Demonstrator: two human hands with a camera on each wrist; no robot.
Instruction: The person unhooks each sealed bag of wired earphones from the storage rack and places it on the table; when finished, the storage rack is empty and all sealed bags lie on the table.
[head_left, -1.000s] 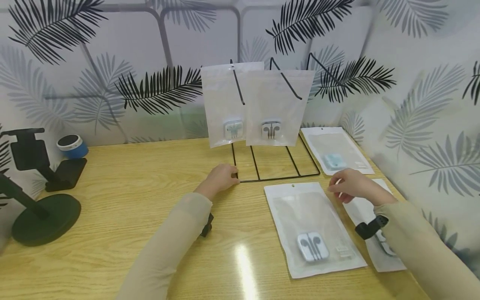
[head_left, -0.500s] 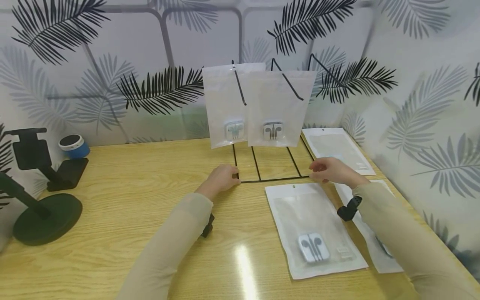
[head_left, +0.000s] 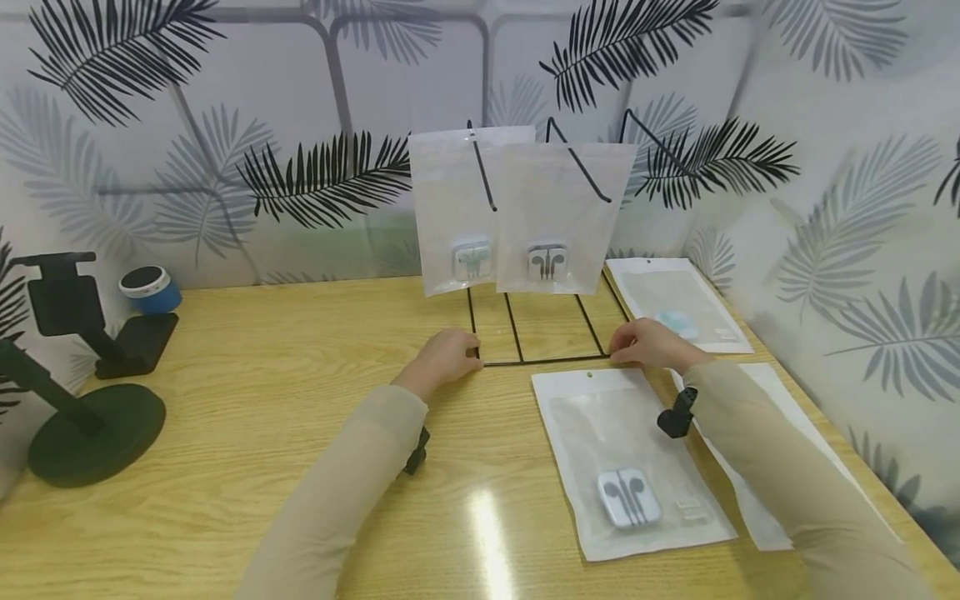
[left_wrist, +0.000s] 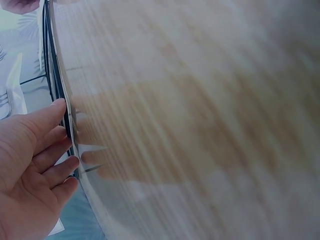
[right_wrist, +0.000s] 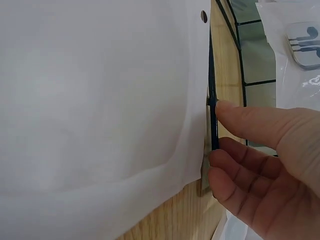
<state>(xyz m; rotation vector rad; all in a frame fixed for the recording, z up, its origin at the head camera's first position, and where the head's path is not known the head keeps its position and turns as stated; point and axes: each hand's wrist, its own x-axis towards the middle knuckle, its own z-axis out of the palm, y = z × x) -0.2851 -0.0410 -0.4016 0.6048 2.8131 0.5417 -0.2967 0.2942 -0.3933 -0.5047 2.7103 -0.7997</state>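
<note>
In the head view a black wire display rack [head_left: 543,361] stands on the table. Its front base wire runs between both hands. My left hand [head_left: 444,362] pinches the rack's front left corner; the left wrist view has thumb [left_wrist: 56,111] and fingertips at the dark wire. At the front right corner, my right hand [head_left: 651,343] holds the same wire between thumb [right_wrist: 250,120] and curled fingers. Two white zip bags [head_left: 453,200] hang from the rack's hooks, each with an earphone case [head_left: 548,262] inside.
A bag with white-cased earphones [head_left: 628,497] lies just in front of the rack. Two more flat bags lie rightward, one partly under my right forearm and one farther back [head_left: 675,287]. A phone stand [head_left: 97,433] and blue round speaker [head_left: 152,292] are at left.
My right hand has moved left from over the flat bags to the rack's front right corner and taken hold of the wire. My left hand stays at its corner.
</note>
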